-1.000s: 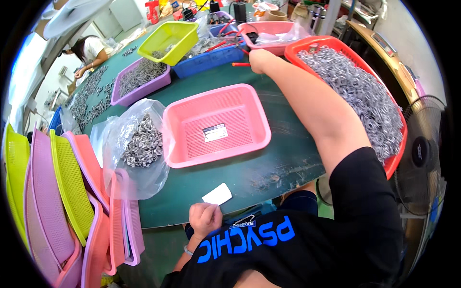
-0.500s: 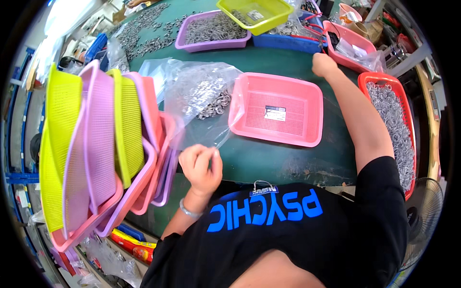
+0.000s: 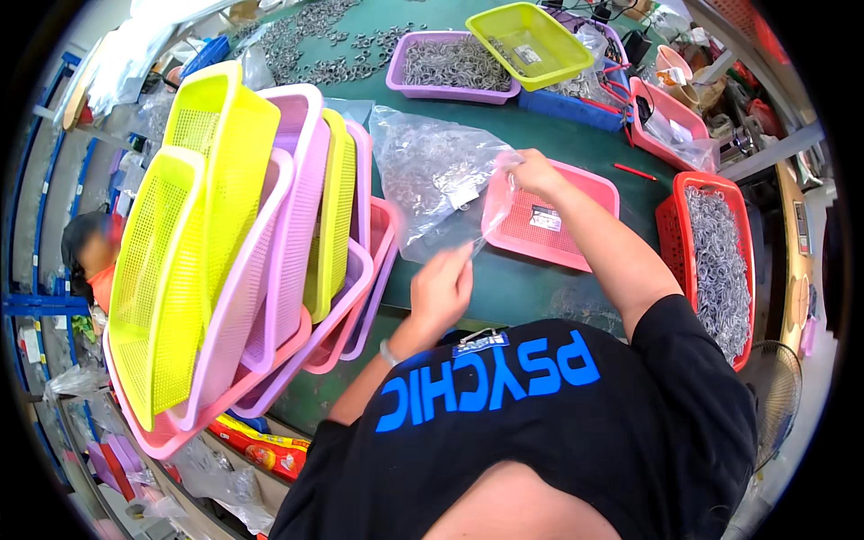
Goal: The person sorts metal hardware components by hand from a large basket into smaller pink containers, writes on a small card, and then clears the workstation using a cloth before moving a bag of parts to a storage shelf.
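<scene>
A clear plastic bag (image 3: 427,157) with small metal pieces inside lies on the green table, its mouth raised toward me. My right hand (image 3: 537,174) pinches the far side of the mouth, over the left part of a pink basket (image 3: 551,241). With closed fingers, my left hand (image 3: 442,290) holds the near edge of the same bag. A small white label (image 3: 463,197) shows through the plastic. The pink basket has a mesh bottom with a white and dark sticker, and part of it sits behind the bag and my right forearm.
Stacked green, purple and pink baskets (image 3: 243,225) lean at my left. A red basket of metal pieces (image 3: 717,261) stands at the right, near a thin red stick (image 3: 635,171). Farther off are a purple tray (image 3: 405,85), a green tray (image 3: 531,45) and loose pieces (image 3: 297,45).
My right hand has come from the far right to the bag's mouth. My left hand has moved right and grips the bag. A white label and a red stick now show.
</scene>
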